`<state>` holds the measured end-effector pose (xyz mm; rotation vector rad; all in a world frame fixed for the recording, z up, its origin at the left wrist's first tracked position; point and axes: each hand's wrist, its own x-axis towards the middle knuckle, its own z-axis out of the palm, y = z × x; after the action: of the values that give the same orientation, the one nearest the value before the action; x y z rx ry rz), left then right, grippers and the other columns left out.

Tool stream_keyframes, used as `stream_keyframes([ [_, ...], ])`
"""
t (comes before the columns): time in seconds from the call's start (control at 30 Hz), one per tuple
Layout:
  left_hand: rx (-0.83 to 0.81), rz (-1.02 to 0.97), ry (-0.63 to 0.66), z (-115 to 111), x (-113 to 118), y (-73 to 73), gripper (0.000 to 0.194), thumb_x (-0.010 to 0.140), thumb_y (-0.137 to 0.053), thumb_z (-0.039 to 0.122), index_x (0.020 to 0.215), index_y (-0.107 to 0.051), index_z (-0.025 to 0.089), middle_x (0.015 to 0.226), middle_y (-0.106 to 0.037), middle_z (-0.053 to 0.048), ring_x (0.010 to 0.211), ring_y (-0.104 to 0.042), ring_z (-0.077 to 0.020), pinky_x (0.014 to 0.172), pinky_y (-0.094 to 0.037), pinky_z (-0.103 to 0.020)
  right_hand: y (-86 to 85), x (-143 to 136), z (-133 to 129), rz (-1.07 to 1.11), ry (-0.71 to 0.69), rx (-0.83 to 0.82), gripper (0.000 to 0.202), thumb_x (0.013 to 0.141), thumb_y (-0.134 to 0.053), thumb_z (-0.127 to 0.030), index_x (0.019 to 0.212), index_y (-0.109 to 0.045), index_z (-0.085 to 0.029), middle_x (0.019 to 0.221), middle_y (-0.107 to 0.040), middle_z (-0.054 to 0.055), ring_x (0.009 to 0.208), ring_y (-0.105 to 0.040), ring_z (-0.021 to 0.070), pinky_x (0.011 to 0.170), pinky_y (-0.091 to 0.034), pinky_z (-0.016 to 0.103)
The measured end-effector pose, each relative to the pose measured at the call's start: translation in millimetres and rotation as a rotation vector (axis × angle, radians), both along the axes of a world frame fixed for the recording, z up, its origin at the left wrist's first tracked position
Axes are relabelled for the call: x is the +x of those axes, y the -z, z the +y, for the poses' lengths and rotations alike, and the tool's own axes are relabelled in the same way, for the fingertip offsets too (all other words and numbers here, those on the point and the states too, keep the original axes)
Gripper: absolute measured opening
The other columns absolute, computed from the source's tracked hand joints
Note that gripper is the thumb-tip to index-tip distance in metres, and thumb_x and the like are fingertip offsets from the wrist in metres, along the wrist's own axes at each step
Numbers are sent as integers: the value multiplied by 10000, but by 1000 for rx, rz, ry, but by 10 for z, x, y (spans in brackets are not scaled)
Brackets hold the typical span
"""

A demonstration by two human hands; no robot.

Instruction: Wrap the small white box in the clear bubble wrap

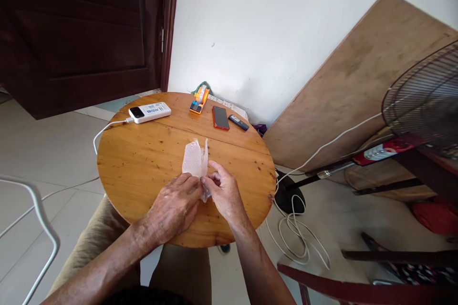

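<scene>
A piece of bubble wrap, whitish and see-through, stands up from the near middle of the round wooden table. My left hand is closed on its lower left part, with the fingers bent over it. On the other side, my right hand pinches the wrap between thumb and fingers, its index finger raised a little beside the upright edge. A crumpled end of the wrap shows below, between both hands. Whether anything lies inside the wrap is hidden by my fingers.
Farther back on the table are a white power bank with a cable, an orange tape dispenser, a red-edged phone and a dark remote-like object. A fan stands at the right, its cord coiled on the floor.
</scene>
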<state>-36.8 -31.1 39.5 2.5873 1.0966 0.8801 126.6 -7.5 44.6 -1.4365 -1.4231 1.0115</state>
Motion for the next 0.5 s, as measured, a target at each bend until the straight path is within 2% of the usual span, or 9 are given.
stream_keyframes([
  [0.23,-40,-166,85,-41,-113,62,426,791,-506,71,1190,-590,197,1287,-605,-103,1252,-530,-246,1089,-452,-441,-96,14,-83,24,-74,-37,445,849,-528,-302,1271,-525,-160,854,-718,32,500,-584,102,417,-434,209],
  [0.37,-78,-204,83,-28,-142,80,443,787,-476,47,1152,-645,233,1322,-568,-92,1199,-574,-223,995,-521,-384,-155,54,-159,45,-132,-59,454,833,-512,-216,1286,-506,-180,998,-729,68,574,-632,108,463,-468,209],
  [0.5,-69,-184,90,-10,-163,62,445,793,-472,46,1156,-657,225,1266,-572,-105,1127,-604,-211,918,-552,-344,-205,74,-173,3,-199,-55,475,840,-462,-167,1315,-481,-178,1078,-713,90,654,-658,113,536,-501,222],
])
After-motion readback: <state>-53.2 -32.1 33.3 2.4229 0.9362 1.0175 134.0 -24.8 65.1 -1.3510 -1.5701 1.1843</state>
